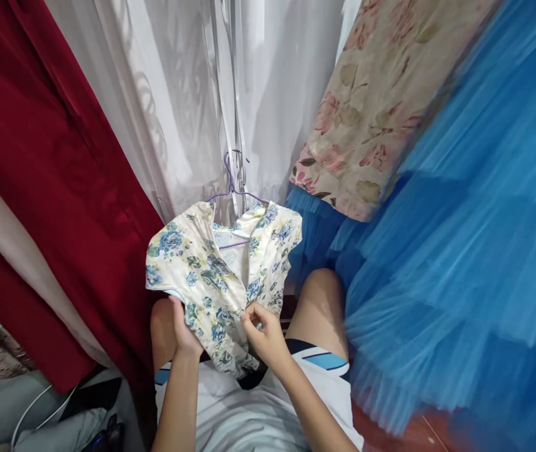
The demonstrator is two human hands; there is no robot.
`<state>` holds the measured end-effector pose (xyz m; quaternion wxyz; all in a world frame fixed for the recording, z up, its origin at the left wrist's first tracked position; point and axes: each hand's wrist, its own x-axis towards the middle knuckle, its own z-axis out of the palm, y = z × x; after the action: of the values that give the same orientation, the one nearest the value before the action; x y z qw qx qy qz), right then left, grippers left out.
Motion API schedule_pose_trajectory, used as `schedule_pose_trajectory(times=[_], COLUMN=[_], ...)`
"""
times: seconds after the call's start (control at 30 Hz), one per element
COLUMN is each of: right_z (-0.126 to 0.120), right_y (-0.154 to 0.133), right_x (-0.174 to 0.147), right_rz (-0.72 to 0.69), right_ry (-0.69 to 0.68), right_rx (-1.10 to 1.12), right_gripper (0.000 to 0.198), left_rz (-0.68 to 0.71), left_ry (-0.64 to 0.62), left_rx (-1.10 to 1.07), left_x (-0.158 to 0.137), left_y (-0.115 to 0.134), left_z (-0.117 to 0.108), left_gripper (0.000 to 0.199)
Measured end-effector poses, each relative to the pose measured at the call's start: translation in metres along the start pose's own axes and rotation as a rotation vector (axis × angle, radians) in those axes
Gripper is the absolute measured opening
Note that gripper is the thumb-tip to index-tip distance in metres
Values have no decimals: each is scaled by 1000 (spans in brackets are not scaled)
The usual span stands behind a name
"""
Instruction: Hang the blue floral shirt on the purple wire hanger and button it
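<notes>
A small cream garment with blue flowers (211, 276) hangs on a purple wire hanger (233, 188) in front of me, above my knees. My left hand (184, 333) grips the garment's lower left edge from underneath. My right hand (264, 336) pinches the fabric near the lower middle front, fingers closed on the cloth. The hanger's hook rests on a thin metal rod (228, 100) in front of a white curtain.
A dark red cloth (46, 188) hangs at the left. White sheer curtains (174, 94) fill the back. A pink floral fabric (381, 94) and a big blue tulle skirt (475, 251) crowd the right side. Grey items and a white cable (37, 408) lie at the lower left.
</notes>
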<state>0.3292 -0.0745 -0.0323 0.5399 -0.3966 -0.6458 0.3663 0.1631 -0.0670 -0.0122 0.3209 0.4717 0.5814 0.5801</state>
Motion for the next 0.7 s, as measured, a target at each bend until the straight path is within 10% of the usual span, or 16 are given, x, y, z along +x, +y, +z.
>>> schedule_pose_trajectory(times=[0.17, 0.53, 0.7], right_z=[5, 2, -4], right_y=[4, -11, -11], right_x=[1, 29, 21], right_rz=[9, -20, 0], right_ry=[98, 13, 105], right_rx=[59, 146, 69], right_gripper=[12, 26, 28], left_rz=[-11, -18, 258], left_ry=[-206, -271, 231], left_rx=[-376, -353, -133], left_x=[-7, -6, -14], left_y=[3, 6, 14], left_z=[14, 8, 12], left_gripper=[62, 55, 61])
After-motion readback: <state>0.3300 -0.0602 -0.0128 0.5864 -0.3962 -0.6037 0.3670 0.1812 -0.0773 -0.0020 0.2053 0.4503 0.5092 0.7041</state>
